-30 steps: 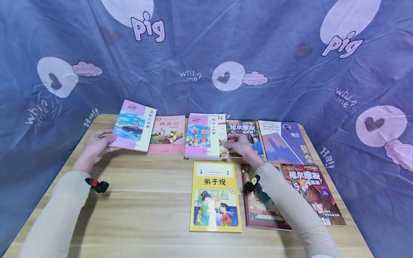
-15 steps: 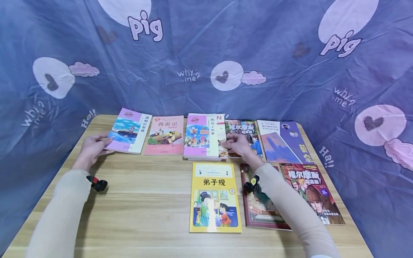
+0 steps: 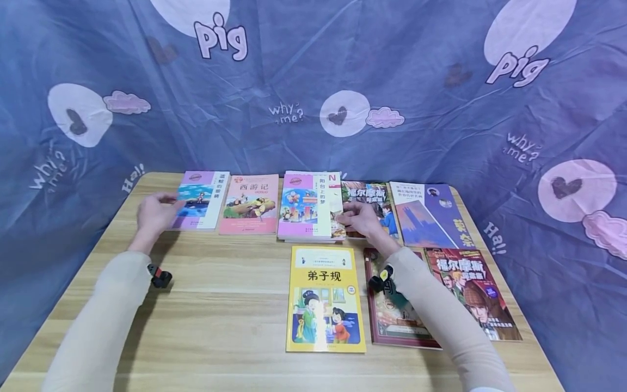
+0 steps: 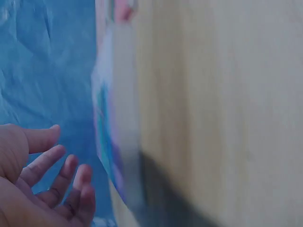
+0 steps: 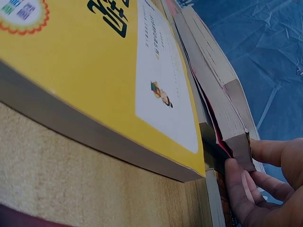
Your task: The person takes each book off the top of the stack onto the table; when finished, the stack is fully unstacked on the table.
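Note:
My left hand [image 3: 158, 216] is at the left edge of a pink-and-blue paperback [image 3: 201, 209], which lies flat at the back left of the table. In the left wrist view its fingers [image 4: 57, 182] are loosely bent and stand apart from the book. With thumb and fingers, my right hand [image 3: 364, 222] pinches the right edge of a book [image 5: 222, 101] in the middle stack. A pink-and-white paperback [image 3: 303, 209] lies on top of that stack. Between the two lies a pink book [image 3: 249, 209]. Part of the held book is hidden under the top one.
A yellow book [image 3: 325, 305] lies in front of the stack. To its right are a dark red book [image 3: 401, 326] and a detective comic [image 3: 485, 294], partly under my right forearm. Behind them lie another comic [image 3: 362, 190] and a purple book [image 3: 431, 218]. A blue cloth [image 3: 294, 71] hangs behind.
The left paperback, tilted and held earlier, has come down flat beside the pink book. My left hand has let go of it. The right hand stays at the stack.

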A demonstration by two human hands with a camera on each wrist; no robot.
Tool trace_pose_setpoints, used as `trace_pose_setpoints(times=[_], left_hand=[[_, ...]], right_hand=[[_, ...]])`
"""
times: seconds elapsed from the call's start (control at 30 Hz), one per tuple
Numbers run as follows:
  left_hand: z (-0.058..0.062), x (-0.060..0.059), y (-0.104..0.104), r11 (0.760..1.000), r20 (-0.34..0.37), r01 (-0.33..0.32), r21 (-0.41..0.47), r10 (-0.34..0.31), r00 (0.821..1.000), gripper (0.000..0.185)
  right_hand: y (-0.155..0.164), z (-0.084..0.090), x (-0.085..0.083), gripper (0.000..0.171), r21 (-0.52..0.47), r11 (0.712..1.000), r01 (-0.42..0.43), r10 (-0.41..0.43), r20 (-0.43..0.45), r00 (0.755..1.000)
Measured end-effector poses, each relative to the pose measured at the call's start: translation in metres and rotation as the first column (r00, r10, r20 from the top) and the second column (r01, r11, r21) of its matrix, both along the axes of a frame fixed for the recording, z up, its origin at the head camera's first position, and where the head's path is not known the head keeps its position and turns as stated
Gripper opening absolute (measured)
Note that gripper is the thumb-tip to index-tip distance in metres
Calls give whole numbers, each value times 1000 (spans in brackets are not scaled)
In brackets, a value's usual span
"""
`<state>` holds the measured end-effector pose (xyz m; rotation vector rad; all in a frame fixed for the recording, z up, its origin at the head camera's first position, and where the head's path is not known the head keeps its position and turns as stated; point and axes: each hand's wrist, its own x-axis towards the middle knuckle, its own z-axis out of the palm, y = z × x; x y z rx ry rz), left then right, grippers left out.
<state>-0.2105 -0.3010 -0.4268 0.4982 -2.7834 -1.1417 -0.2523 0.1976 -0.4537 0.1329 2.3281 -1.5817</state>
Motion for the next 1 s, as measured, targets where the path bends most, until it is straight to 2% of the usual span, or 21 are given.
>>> trace_pose_setpoints(times=[0.1,0.17,0.23,0.37,0.47,0.57,0.67,0.73,0.87,1.0], left_hand=[[7,-3,27,995,-70,82,60,-78,994,43],[8,-5,50,980,-99,150,127,-138,985,41],[8,-6,72,959,-83,193,205,-179,980,42],[1,-5,116,887,-8,222,404,-239,971,46],[-8,-4,144,847,10,234,477,-272,962,44],[-15,-4,165,831,10,252,496,-296,955,41],[-21,-7,182,819,19,253,514,-306,952,43],[-24,-10,192,821,31,249,514,-308,951,47],[-29,-16,202,851,57,231,472,-291,955,59],[-31,-20,202,865,87,198,462,-266,960,64]], right_hand=[[1,0,0,54,0,1000,-4,4,-2,1000],[2,0,1,54,-3,1000,-2,2,-2,1000],[2,-1,0,54,-5,1000,0,0,-3,1000],[3,-2,0,54,-11,1000,-2,2,-10,1000],[3,-2,0,53,-10,1000,-6,6,-12,1000],[4,-1,0,53,-10,1000,-7,7,-9,1000],[4,-1,1,53,-11,1000,-5,5,-7,1000],[4,-1,1,53,-11,1000,-1,1,-7,1000],[3,-1,1,52,-10,1000,3,-3,-8,1000],[0,-2,0,52,-20,1000,-4,4,-6,1000]])
